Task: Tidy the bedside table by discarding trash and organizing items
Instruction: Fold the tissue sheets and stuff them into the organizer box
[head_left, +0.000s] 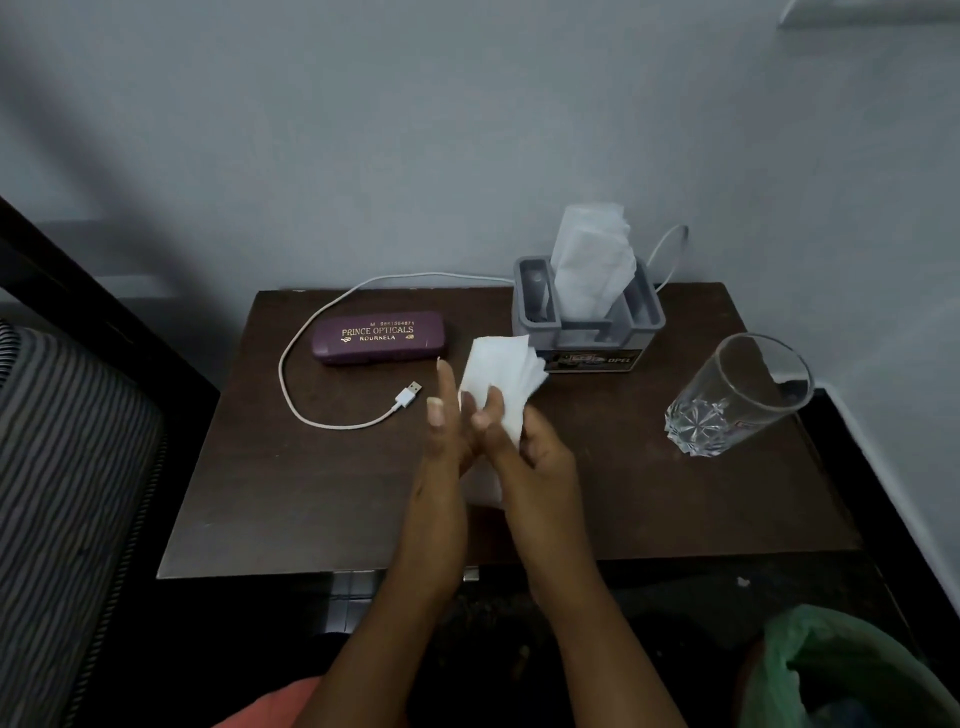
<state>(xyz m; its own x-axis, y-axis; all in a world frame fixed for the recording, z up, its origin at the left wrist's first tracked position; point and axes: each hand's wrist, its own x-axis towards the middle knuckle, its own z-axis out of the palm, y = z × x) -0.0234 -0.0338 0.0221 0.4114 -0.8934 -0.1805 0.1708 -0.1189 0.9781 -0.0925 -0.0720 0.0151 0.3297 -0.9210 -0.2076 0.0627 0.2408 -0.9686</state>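
Above the middle of the dark wooden bedside table (291, 499), my right hand (530, 447) grips a white tissue (501, 371) that sticks up past its fingers. My left hand (444, 431) lies flat against the tissue from the left, fingers straight. A purple spectacle case (378, 338) lies at the back left. A white USB cable (317, 332) loops around it, its plug resting on the table. A grey organiser box (587, 332) at the back holds more tissues (592, 260). An empty clear glass (737, 395) stands at the right.
A bin lined with a green bag (831, 670) sits on the floor at the lower right. A striped pillow (67, 493) and dark bed frame are on the left. A grey wall rises right behind the table.
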